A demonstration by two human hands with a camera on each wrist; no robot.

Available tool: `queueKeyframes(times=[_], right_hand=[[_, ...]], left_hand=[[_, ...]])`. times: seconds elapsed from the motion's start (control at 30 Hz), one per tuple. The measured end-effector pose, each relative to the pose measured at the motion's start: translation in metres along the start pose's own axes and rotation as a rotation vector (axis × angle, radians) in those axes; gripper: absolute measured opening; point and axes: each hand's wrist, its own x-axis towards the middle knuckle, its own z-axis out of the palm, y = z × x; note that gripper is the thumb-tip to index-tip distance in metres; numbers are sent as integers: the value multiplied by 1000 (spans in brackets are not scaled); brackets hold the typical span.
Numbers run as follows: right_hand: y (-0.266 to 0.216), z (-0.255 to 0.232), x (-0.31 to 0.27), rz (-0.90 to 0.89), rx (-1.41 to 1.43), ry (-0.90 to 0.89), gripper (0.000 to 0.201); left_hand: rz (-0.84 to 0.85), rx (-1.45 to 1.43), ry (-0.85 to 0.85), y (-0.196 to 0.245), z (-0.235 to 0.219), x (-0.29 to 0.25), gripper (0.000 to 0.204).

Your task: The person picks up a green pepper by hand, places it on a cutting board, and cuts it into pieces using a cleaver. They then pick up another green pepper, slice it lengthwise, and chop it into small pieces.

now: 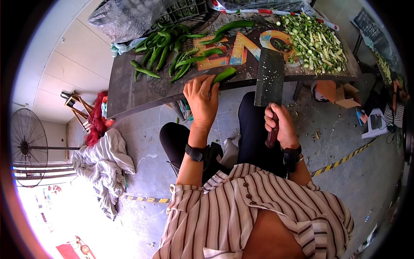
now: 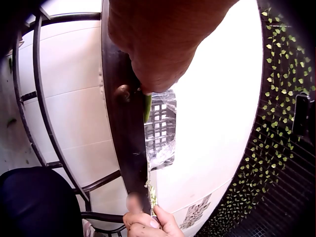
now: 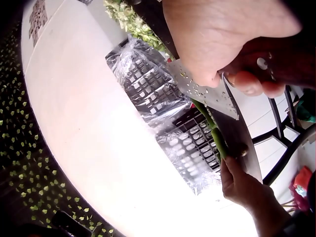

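At the table's near edge, the left hand [image 1: 202, 97] holds a green pepper [image 1: 225, 74] by one end; the pepper's other end points right. The right hand [image 1: 281, 125] grips the dark red handle of a wide cleaver [image 1: 270, 77], whose blade is speckled with seeds and lies over the table edge, apart from the pepper. In the right wrist view, the cleaver blade [image 3: 205, 91] is above the held pepper [image 3: 218, 142], with the left hand [image 3: 244, 187] at its lower end. The left wrist view shows the left hand [image 2: 163, 44] from close up, its fingertips partly hidden.
Whole green peppers [image 1: 161, 45] lie in a pile on the table's left. A heap of chopped pepper [image 1: 317, 45] covers its right end. Plastic-wrapped crates [image 1: 183, 11] stand behind. A fan [image 1: 26, 146] and draped cloth [image 1: 105, 159] are at the left, a cardboard box [image 1: 347, 96] below right.
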Motion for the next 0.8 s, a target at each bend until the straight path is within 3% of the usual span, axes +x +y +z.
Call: queueKeyframes(times=[0.8], right_hand=[[4, -3, 1, 5, 3, -4, 17]], left_hand=[[3, -1, -2, 0, 0, -2, 26]])
